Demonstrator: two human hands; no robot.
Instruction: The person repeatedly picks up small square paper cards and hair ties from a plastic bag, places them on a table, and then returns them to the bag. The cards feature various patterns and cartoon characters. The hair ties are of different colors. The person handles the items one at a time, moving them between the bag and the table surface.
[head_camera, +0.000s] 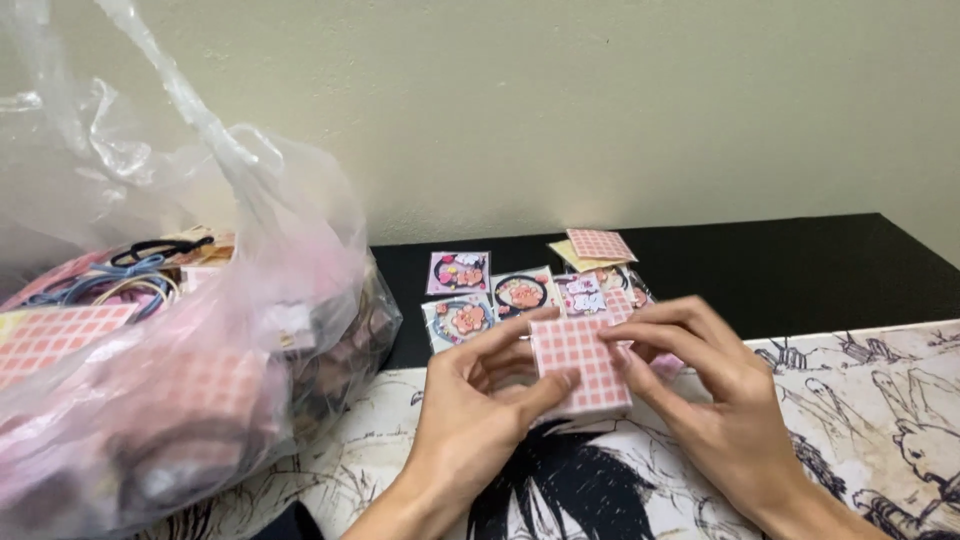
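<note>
Nearest the camera, both hands met over a mat (860, 400) printed with black-and-white line drawings, which covered the front of the black table (800, 265); the left hand (470, 410) gripped a small pink-and-white checked box (580, 365) from its left side, thumb pressed on the lower front face and fingers curled behind its top edge; the right hand (715, 400) grasped the same box from the right, fingertips laid along its upper right edge; the box sat tilted between them, just above the mat, at the centre of the view. To the left, close by, a large clear plastic bag (200, 330) bulged on the table, holding more pink checked packets, hair ties and coils in black and blue; its knotted top rose toward the upper left corner. Beyond the hands, on the bare black surface, lay a cluster of small square picture cards (490, 295) with pink and cartoon designs, some overlapping; behind them a pink checked square (600, 243) rested on a yellow one (565, 255). Farthest back stood a plain cream wall (650, 110).
</note>
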